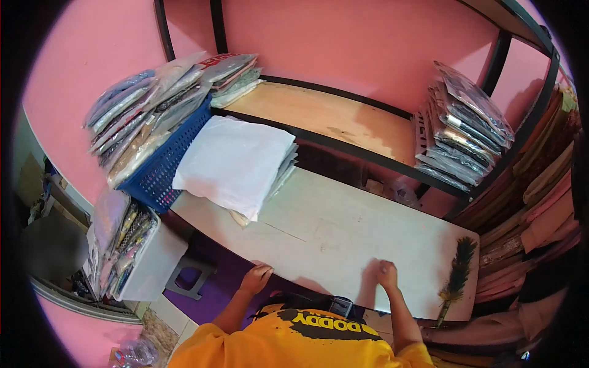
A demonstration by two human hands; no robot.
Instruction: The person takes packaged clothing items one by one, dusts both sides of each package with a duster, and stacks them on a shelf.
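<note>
A: Status? Left hand [256,277] flat, fingers loose, on the near edge of the white table [343,233]. Right hand [386,273] curled into a fist on the top, holding nothing I can see.

B: So nothing in hand yet. Folded white cloth stack [236,162] sits untouched at the table's far left, beside the blue basket [161,172] of bagged garments.

A: Feather duster [455,276] lies near the right end. Middle is bare.
</note>
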